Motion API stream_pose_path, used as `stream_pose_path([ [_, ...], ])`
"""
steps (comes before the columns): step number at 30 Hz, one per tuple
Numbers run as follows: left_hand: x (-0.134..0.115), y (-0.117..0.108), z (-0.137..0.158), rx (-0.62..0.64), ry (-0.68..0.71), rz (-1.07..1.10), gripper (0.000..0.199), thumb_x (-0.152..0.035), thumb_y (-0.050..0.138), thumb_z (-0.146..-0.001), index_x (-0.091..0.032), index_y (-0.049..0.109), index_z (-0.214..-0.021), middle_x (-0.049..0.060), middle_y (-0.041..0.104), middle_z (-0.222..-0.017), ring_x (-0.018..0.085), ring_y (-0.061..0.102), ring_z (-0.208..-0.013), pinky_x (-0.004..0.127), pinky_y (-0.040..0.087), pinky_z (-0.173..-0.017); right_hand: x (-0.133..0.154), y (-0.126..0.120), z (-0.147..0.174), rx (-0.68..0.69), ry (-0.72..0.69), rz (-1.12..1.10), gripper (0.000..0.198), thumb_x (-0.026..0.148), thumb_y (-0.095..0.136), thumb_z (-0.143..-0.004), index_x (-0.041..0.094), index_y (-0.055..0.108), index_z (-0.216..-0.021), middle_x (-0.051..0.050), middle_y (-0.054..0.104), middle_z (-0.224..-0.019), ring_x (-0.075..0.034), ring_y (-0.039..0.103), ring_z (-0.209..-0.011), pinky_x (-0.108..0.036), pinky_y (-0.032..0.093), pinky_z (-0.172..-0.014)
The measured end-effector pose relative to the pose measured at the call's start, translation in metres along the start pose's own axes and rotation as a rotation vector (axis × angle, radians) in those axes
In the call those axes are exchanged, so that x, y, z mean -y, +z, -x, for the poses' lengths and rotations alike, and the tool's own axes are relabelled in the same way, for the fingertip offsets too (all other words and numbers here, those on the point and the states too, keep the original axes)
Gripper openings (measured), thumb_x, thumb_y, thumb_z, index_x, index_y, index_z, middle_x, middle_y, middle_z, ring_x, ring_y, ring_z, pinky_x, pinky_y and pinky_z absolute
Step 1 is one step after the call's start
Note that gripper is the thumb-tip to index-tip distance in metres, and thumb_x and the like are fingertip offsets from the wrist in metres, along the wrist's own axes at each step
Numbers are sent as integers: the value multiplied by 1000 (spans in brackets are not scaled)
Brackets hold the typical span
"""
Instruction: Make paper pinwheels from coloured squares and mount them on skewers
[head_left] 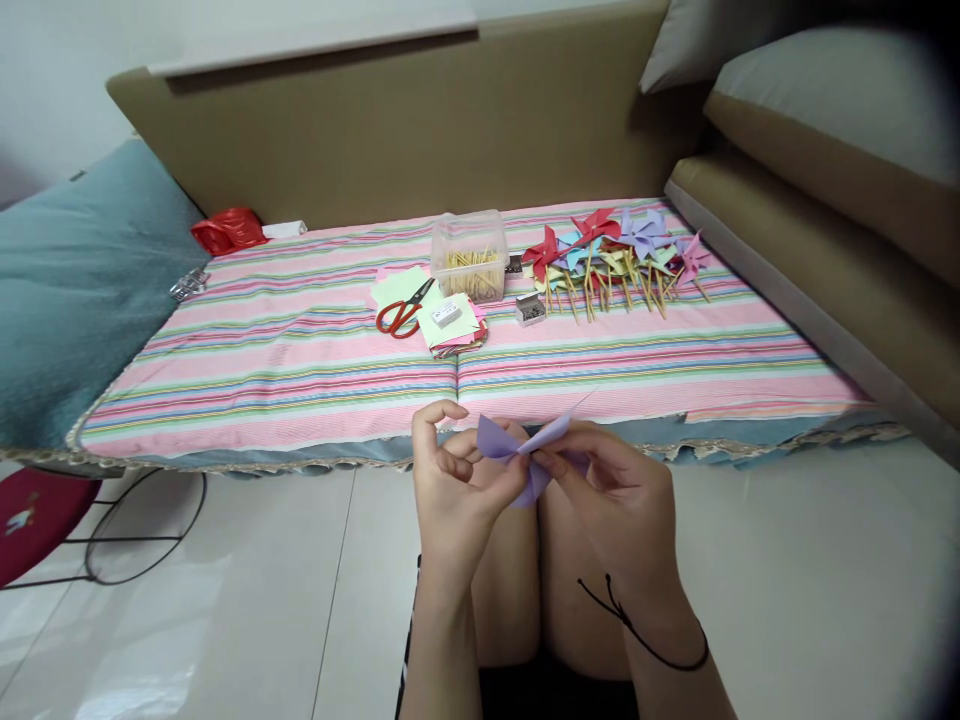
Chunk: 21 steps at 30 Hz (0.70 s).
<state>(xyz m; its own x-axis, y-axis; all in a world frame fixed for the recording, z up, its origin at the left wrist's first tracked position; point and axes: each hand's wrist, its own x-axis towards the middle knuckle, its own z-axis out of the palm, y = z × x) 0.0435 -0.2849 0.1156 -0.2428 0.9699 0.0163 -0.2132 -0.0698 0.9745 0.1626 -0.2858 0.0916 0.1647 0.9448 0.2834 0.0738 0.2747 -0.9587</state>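
Between my two hands, above my lap, is a purple paper pinwheel (534, 482) with its corners folded toward the middle. My left hand (457, 490) pinches it near the centre with thumb and fingers, its index finger raised and curled. From the other side my right hand (611, 480) grips the folded paper near the centre with thumb and fingertips. A thin, pale needle-like line sticks out past the right fingers; I cannot make out what it is. Whether a pin sits at the centre is hidden by my thumbs.
On the striped sofa cover lie red-handled scissors (401, 312), stacked coloured paper (454, 325), a clear box (471, 255) of wooden sticks, a small box of pins (530, 309) and several finished pinwheels (600, 255). A red stool (45, 515) stands at the left.
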Motion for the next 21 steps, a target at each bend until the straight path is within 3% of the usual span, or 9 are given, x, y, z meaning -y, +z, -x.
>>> stream_pose_path([
  [3,-1,0,0,10,-8,38,54,-7,74,-65,-26,39,-100,-4,75,-75,15,73,-74,23,53,-70,3,1,-2,-56,87,-122,19,14,74,-74,26,63,-85,2,68,-83,-16,65,-83,-30,51,-75],
  [9,2,-4,-3,62,-53,50,54,-12,76,-67,-26,40,-106,-1,75,-81,13,71,-70,23,52,-68,1,-2,-6,20,279,-299,45,18,79,-68,29,50,-100,4,70,-78,-18,69,-81,-29,53,-71],
  [16,0,-5,-1,49,-117,-5,50,-19,75,-72,-27,39,-107,-3,72,-72,12,64,-61,21,45,-59,-5,-2,-7,15,303,-376,48,16,79,-65,28,49,-101,5,68,-73,-16,67,-76,-28,51,-70],
  [21,4,-9,-2,137,-124,17,52,-17,74,-73,-27,38,-109,-2,73,-78,11,64,-66,21,46,-63,-2,0,-7,60,288,-393,45,15,74,-70,28,45,-102,4,70,-79,-17,69,-82,-28,51,-70],
])
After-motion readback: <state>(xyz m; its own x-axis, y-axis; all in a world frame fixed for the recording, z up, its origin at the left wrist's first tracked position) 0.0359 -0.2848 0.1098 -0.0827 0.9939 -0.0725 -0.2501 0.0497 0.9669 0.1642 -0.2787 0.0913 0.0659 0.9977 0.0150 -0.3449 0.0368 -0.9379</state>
